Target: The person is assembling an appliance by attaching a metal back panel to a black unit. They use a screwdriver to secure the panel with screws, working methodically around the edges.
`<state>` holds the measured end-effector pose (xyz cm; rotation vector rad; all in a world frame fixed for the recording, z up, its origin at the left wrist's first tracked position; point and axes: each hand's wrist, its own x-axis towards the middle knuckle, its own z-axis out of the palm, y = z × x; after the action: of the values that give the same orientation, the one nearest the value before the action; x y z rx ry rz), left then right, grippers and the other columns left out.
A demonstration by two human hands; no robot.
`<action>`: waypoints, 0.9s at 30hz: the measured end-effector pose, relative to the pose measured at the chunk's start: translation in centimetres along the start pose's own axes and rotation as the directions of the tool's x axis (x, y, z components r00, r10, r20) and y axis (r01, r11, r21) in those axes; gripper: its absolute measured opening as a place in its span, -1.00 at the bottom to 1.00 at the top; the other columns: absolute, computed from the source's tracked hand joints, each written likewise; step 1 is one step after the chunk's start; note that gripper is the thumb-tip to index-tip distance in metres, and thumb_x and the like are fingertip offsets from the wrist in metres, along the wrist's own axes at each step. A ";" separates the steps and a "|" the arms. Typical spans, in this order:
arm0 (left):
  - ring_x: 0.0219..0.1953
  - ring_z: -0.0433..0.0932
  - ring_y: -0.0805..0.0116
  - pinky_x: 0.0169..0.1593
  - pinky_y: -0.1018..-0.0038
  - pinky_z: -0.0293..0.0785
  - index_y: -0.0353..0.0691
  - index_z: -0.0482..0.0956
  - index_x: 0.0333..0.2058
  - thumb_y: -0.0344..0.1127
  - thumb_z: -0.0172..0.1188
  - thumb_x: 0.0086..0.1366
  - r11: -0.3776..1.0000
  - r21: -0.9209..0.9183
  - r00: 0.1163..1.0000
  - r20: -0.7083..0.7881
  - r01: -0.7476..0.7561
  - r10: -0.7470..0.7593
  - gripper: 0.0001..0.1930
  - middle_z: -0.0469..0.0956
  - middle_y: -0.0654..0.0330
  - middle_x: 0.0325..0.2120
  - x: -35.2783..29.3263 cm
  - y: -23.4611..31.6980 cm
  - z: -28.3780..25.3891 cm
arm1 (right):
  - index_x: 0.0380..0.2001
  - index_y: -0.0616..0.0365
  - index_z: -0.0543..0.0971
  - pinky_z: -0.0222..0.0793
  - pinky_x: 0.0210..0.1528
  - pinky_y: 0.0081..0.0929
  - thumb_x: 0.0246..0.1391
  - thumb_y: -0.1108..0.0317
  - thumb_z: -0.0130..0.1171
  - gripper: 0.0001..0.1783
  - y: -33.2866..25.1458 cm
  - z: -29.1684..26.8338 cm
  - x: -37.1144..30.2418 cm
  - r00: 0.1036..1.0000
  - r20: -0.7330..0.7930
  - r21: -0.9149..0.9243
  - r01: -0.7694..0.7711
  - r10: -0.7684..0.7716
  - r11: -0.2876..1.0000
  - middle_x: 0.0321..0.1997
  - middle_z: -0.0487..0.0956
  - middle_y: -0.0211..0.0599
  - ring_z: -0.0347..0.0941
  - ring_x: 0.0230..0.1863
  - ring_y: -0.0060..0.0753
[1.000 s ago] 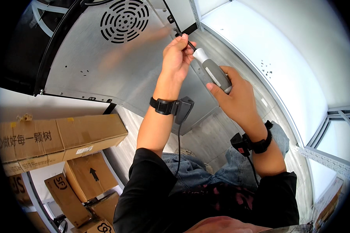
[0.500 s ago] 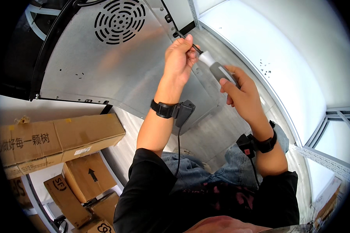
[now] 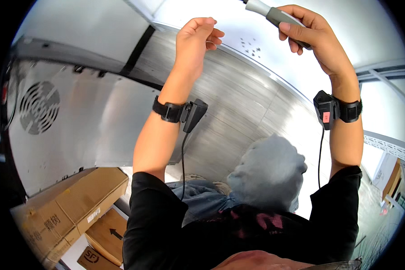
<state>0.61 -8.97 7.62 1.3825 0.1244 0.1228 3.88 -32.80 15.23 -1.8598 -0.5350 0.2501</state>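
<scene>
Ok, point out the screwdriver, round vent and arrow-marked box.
Screwdriver (image 3: 275, 16): head view, on its grey handle.
Round vent (image 3: 39, 108): head view, on its centre.
Arrow-marked box (image 3: 105, 235): head view, on its top face.

Directions from view centre. Long brown carton (image 3: 83, 195) at 8 o'clock: creased lengthwise, dark print on one face, white label (image 3: 93, 215) on the side. Between 7 and 8, a smaller brown carton (image 3: 104, 227) with a black arrow; it sits partly behind the long one in view. Third carton (image 3: 94, 259) at 7, cut off by the rim. Grey plank-look floor (image 3: 238, 101) at 1. White shelf (image 3: 297, 72) between 1 and 2. Perforated white rail (image 3: 387, 146) at 3. White-and-brown carton (image 3: 391, 180) between 3 and 4.
</scene>
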 end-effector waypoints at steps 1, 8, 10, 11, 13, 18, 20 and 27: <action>-0.46 0.45 0.50 -0.33 0.57 0.36 -0.23 0.50 -0.29 -0.22 0.10 0.29 0.998 0.050 0.999 0.009 0.037 -0.038 -0.81 0.56 0.23 -0.47 0.9 -2.0 0.6 | -0.20 0.18 0.56 0.20 -0.58 -0.78 0.00 0.17 0.22 -0.64 2.8 -0.5 -0.2 0.998 -0.063 0.010 -0.008 0.008 1.000 -0.55 0.52 -0.47 0.34 -0.63 -0.75; -0.41 0.52 0.45 -0.31 0.49 0.46 -0.25 0.57 -0.30 -0.33 0.22 0.17 0.830 0.538 0.989 -0.110 0.144 -0.100 -0.85 0.58 0.22 -0.45 8.4 -19.2 0.6 | -0.09 0.26 0.50 0.26 -0.44 -0.67 0.07 0.31 0.16 -0.65 20.7 0.6 -3.1 0.890 -0.128 0.452 -0.341 0.438 0.825 -0.47 0.50 -0.38 0.35 -0.52 -0.63; -0.40 0.53 0.37 -0.29 0.45 0.46 -0.23 0.58 -0.29 -0.34 0.23 0.15 0.675 0.734 0.997 -0.069 0.073 -0.032 -0.84 0.59 0.19 -0.44 9.8 -21.2 1.2 | -0.08 0.27 0.49 0.27 -0.44 -0.65 0.07 0.34 0.16 -0.65 23.5 1.3 -4.6 0.855 -0.159 0.454 -0.380 0.493 0.806 -0.47 0.50 -0.38 0.36 -0.52 -0.62; -0.39 0.54 0.33 -0.28 0.43 0.46 -0.22 0.59 -0.28 -0.35 0.24 0.13 0.579 0.815 0.999 -0.041 0.033 0.001 -0.83 0.59 0.17 -0.43 10.5 -21.9 1.6 | -0.08 0.28 0.48 0.27 -0.44 -0.64 0.07 0.35 0.15 -0.65 24.6 1.6 -5.2 0.845 -0.174 0.438 -0.394 0.506 0.808 -0.47 0.50 -0.37 0.36 -0.52 -0.62; -0.37 0.55 0.26 -0.26 0.39 0.46 -0.23 0.58 -0.27 -0.35 0.24 0.13 0.523 0.852 1.000 0.021 -0.029 0.022 -0.82 0.59 0.15 -0.41 11.8 -22.8 2.1 | -0.07 0.29 0.47 0.28 -0.44 -0.64 0.07 0.37 0.15 -0.65 26.2 1.4 -6.0 0.826 -0.147 0.512 -0.408 0.545 0.756 -0.45 0.50 -0.38 0.37 -0.51 -0.61; -0.35 0.56 0.23 -0.26 0.38 0.47 -0.21 0.59 -0.29 -0.34 0.25 0.12 0.387 0.922 0.999 0.032 -0.019 -0.027 -0.83 0.60 0.14 -0.39 14.1 -24.8 2.8 | -0.05 0.29 0.46 0.29 -0.43 -0.64 0.07 0.38 0.15 -0.63 28.4 1.0 -7.7 0.797 -0.170 0.554 -0.408 0.579 0.725 -0.43 0.51 -0.38 0.38 -0.51 -0.61; -0.38 0.58 0.29 -0.27 0.43 0.47 -0.20 0.61 -0.29 -0.34 0.25 0.12 0.316 0.949 1.000 -0.006 0.011 -0.017 -0.83 0.62 0.14 -0.40 14.5 -25.1 3.2 | -0.05 0.29 0.46 0.29 -0.43 -0.64 0.06 0.38 0.15 -0.63 28.7 0.8 -8.0 0.793 -0.176 0.559 -0.408 0.584 0.722 -0.43 0.51 -0.38 0.38 -0.50 -0.62; -0.39 0.58 0.28 -0.26 0.43 0.48 -0.19 0.61 -0.36 -0.36 0.24 0.11 0.349 0.937 1.000 0.001 0.008 -0.025 -0.89 0.61 0.16 -0.44 14.8 -25.8 3.2 | -0.05 0.29 0.46 0.29 -0.43 -0.64 0.06 0.40 0.14 -0.63 28.6 0.8 -8.0 0.805 -0.172 0.602 -0.370 0.568 0.707 -0.42 0.51 -0.39 0.39 -0.49 -0.61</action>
<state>16.06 -14.43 -17.38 2.5906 0.2151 0.0035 3.34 -43.62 -12.48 -1.3916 0.2770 0.3654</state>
